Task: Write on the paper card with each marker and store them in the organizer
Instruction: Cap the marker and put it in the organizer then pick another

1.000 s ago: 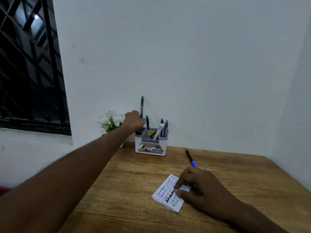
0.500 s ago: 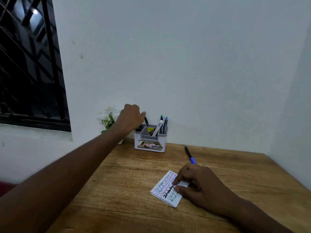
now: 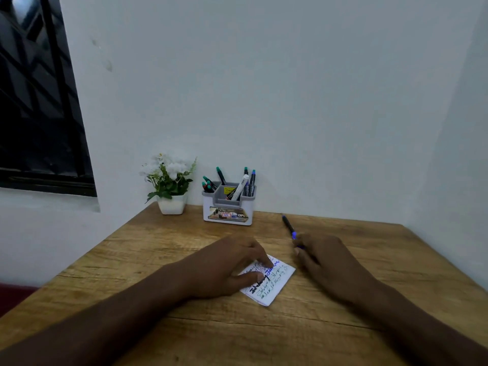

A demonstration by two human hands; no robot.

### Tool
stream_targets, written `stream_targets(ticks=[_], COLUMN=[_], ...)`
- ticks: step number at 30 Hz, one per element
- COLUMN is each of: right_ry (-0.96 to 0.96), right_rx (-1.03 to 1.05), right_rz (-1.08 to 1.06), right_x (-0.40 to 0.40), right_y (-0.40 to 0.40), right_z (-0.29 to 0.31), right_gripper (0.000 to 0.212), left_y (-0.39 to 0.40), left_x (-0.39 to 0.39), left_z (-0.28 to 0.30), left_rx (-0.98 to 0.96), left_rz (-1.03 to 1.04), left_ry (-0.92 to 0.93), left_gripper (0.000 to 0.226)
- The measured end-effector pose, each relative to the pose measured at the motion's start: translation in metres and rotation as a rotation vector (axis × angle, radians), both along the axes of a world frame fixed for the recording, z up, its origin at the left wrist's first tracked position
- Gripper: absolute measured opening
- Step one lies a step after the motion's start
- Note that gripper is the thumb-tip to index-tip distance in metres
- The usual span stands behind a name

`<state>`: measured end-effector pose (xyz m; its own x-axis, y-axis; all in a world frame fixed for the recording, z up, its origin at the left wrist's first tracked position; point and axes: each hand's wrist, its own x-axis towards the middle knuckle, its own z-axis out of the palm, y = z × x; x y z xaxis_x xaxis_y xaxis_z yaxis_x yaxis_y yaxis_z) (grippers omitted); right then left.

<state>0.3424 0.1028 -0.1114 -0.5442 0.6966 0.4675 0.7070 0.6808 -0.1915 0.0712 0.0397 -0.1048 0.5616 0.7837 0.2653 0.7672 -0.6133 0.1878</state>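
The left hand presses fingertips on the scribbled paper card. The right hand reaches the blue marker on the table, perhaps touching it.

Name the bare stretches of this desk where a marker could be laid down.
Free: the wood between the flower pot and left hand, and the near edge. Crowded: round the paper card, blue marker and organizer.

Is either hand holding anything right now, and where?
The left hand presses fingertips on the paper card, pinning its left part. The right hand reaches the blue-ended marker at that end; grip unclear.
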Motion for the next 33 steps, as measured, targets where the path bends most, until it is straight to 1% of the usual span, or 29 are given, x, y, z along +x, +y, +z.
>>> stream_targets(ticks=[3, 7, 11, 13, 16, 17, 18, 19, 21, 22, 23, 25, 26, 28, 29, 30, 32, 33], right_ry=[-0.032, 0.048, 0.115, 0.075, -0.097, -0.095, -0.029, 0.108, 0.473, 0.619, 0.700, 0.718, 0.701, 0.699, 0.719, 0.732, 0.731, 0.726], right_rx=[0.024, -0.041, -0.091, -0.111, -0.141, -0.150, -0.166, -0.203, -0.347, -0.437, -0.502, -0.575, -0.611, -0.699, -0.746, -0.773, -0.751, -0.727], right_rz=[-0.086, -0.197, -0.240, -0.268, -0.286, -0.265, -0.233, -0.193, -0.081, -0.017, 0.029, 0.065, 0.070, 0.101, 0.133, 0.162, 0.169, 0.159], right_x=[0.000, 0.003, 0.004, 0.002, -0.004, -0.005, -0.007, -0.010, -0.019, -0.025, -0.030, -0.038, -0.041, -0.042, -0.042, -0.042, -0.040, -0.040], right_y=[0.001, -0.005, -0.006, -0.004, -0.006, -0.008, -0.012, -0.016, -0.028, -0.036, -0.042, -0.050, -0.053, -0.057, -0.059, -0.060, -0.062, -0.062], right_z=[0.007, 0.013, 0.012, 0.010, 0.009, 0.010, 0.012, 0.015, 0.022, 0.025, 0.027, 0.022, 0.019, 0.015, 0.015, 0.016, 0.018, 0.019], right_gripper=[0.014, 0.004, 0.009, 0.016, 0.023, 0.023, 0.022, 0.020, 0.013, 0.010, 0.010, 0.013, 0.012, 0.013, 0.018, 0.025, 0.036, 0.037], left_y=[0.002, -0.002, -0.007, -0.009, -0.011, -0.011, -0.011, -0.011, -0.012, -0.013, -0.014, -0.015, -0.015, -0.013, -0.011, -0.010, -0.006, -0.005], left_x=[-0.004, -0.005, -0.001, 0.001, 0.003, 0.003, 0.003, 0.003, 0.004, 0.005, 0.006, 0.008, 0.009, 0.010, 0.009, 0.007, 0.004, 0.003], left_z=[-0.003, -0.001, 0.000, 0.001, -0.001, -0.001, -0.002, -0.002, -0.002, -0.002, -0.001, -0.001, -0.001, -0.004, -0.005, -0.005, -0.007, -0.007], left_rx=[0.025, 0.052, 0.017, -0.017, -0.050, -0.058, -0.062, -0.068, -0.076, -0.060, -0.034, 0.012, 0.025, 0.073, 0.096, 0.114, 0.133, 0.139], left_rz=[-0.027, -0.066, -0.083, -0.046, 0.000, -0.001, -0.005, -0.006, 0.009, 0.030, 0.056, 0.104, 0.123, 0.146, 0.153, 0.159, 0.178, 0.182], left_ry=[-0.003, -0.059, -0.073, -0.078, -0.100, -0.121, -0.144, -0.170, -0.209, -0.204, -0.182, -0.120, -0.091, -0.033, -0.018, -0.013, -0.006, 0.001], left_gripper=[0.036, 0.033, 0.037, 0.043, 0.048, 0.047, 0.046, 0.043, 0.037, 0.036, 0.038, 0.046, 0.045, 0.030, 0.027, 0.032, 0.046, 0.051])
